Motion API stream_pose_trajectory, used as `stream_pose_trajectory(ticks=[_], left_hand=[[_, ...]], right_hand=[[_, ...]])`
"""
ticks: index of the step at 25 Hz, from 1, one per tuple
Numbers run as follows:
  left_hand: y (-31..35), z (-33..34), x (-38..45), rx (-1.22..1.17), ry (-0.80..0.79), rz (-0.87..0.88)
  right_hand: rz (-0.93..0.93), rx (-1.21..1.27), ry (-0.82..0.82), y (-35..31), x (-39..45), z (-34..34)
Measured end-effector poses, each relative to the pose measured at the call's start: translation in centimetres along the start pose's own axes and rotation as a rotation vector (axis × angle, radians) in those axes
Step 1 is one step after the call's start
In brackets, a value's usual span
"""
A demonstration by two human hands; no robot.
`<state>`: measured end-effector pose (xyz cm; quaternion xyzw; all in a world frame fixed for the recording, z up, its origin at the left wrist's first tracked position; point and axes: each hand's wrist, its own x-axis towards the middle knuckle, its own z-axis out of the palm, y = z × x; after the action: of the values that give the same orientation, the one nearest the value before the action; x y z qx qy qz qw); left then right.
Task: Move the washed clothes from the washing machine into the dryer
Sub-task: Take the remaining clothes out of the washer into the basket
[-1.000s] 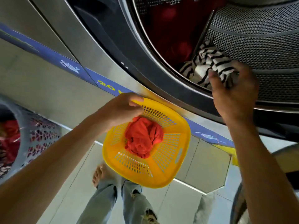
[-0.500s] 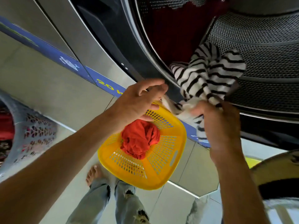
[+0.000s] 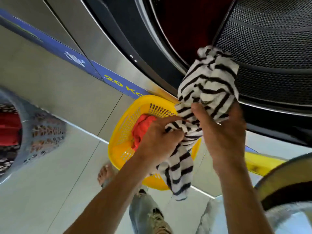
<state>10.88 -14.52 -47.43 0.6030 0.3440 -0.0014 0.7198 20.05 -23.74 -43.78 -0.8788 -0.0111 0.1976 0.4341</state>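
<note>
A black-and-white striped garment (image 3: 209, 83) hangs out of the washing machine's perforated steel drum (image 3: 273, 48) at the upper right. My right hand (image 3: 221, 132) is closed on its bunched middle, just below the drum's rim. My left hand (image 3: 160, 141) grips the garment's lower part, whose tail dangles over a yellow plastic basket (image 3: 125, 132). An orange-red cloth (image 3: 143, 127) lies in that basket, partly hidden by my left hand. Dark red laundry (image 3: 185, 26) shows deep inside the drum.
A grey mesh laundry basket (image 3: 42, 132) with red clothes stands at the left on the tiled floor. A blue strip marked "20 KG" (image 3: 125, 86) runs along the machine front. The open round door (image 3: 287, 179) is at the lower right. My jeans and bare foot (image 3: 106, 173) are below.
My right hand pulled the striped garment out of the drum and down toward the yellow basket. My left hand let go of the basket's rim and took hold of the garment.
</note>
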Motion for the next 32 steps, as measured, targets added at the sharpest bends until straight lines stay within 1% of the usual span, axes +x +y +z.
stream_pose_trajectory(ticks=[1, 2, 3, 4, 5, 6, 7, 8, 9, 11, 14, 16, 17, 19, 21, 22, 23, 24, 26, 27, 28, 30, 31, 32], left_hand=[[0.2, 0.4, 0.2, 0.047, -0.021, 0.011], [-0.1, 0.4, 0.6, 0.121, -0.035, 0.017], [-0.6, 0.1, 0.9, 0.286, -0.031, -0.003], [-1.5, -0.5, 1.0, 0.515, -0.021, -0.044], [-2.4, -1.2, 1.0, 0.71, -0.014, -0.102], [-3.2, -1.9, 0.9, 0.798, -0.009, -0.155], [-3.6, -2.4, 0.8, 0.809, -0.001, -0.188], [-3.8, -2.8, 0.9, 0.799, 0.027, -0.191], [-3.6, -3.2, 1.2, 0.788, 0.065, -0.165], [-2.0, -3.8, 1.8, 0.737, 0.124, -0.023], [3.0, -3.3, 3.9, 0.622, 0.145, 0.242], [6.6, -2.4, 6.4, 0.575, 0.145, 0.419], [7.9, -2.1, 7.7, 0.544, 0.145, 0.457], [8.7, -1.9, 10.4, 0.55, 0.22, 0.519], [7.7, -2.3, 12.1, 0.639, 0.289, 0.582], [6.9, -2.5, 12.5, 0.709, 0.293, 0.606], [6.4, -2.5, 12.8, 0.769, 0.253, 0.618], [5.7, -2.6, 12.9, 0.827, 0.197, 0.632], [5.2, -3.2, 13.1, 0.905, 0.127, 0.664], [5.2, -3.5, 13.1, 0.915, 0.105, 0.661], [5.4, -3.7, 13.1, 0.916, 0.088, 0.669], [5.8, -3.8, 12.9, 0.907, 0.068, 0.643], [5.9, -3.7, 12.9, 0.912, 0.069, 0.634], [5.9, -3.7, 12.9, 0.914, 0.078, 0.639]], right_hand=[[0.024, 0.078, 0.114, 0.9, 0.1, 1.3], [0.053, 0.096, 0.166, 2.0, 0.2, 2.4], [0.078, 0.045, 0.15, 3.3, 0.3, 3.2], [0.094, -0.086, 0.081, 4.7, 0.3, 3.6], [0.1, -0.29, -0.046, 6.2, 0.2, 3.8], [0.094, -0.494, -0.208, 7.5, 0.1, 4.0], [0.077, -0.644, -0.363, 8.2, -0.2, 3.9], [0.063, -0.718, -0.467, 8.4, -0.4, 3.7], [0.05, -0.711, -0.495, 8.1, -0.4, 3.2], [-0.016, -0.62, -0.42, 5.5, 0.1, 1.6], [-0.219, -0.381, -0.184, -0.9, 3.7, -0.4], [-0.339, -0.377, -0.091, -5.0, 7.7, -0.4], [-0.383, -0.408, -0.094, -6.6, 9.5, -0.2], [-0.414, -0.466, -0.144, -8.9, 13.2, 0.4], [-0.46, -0.46, -0.141, -10.3, 16.4, 2.4], [-0.464, -0.423, -0.171, -10.5, 17.5, 3.6], [-0.432, -0.412, -0.227, -10.4, 19.1, 4.8], [-0.419, -0.496, -0.291, -9.9, 20.5, 6.1], [-0.392, -0.895, -0.417, -8.7, 22.8, 8.0], [-0.386, -1.067, -0.441, -8.4, 23.5, 8.6], [-0.383, -1.15, -0.463, -8.7, 23.9, 8.8], [-0.384, -1.158, -0.51, -9.0, 23.2, 8.9], [-0.394, -1.143, -0.501, -8.9, 22.5, 8.8], [-0.41, -1.047, -0.473, -8.1, 21.5, 8.4]])
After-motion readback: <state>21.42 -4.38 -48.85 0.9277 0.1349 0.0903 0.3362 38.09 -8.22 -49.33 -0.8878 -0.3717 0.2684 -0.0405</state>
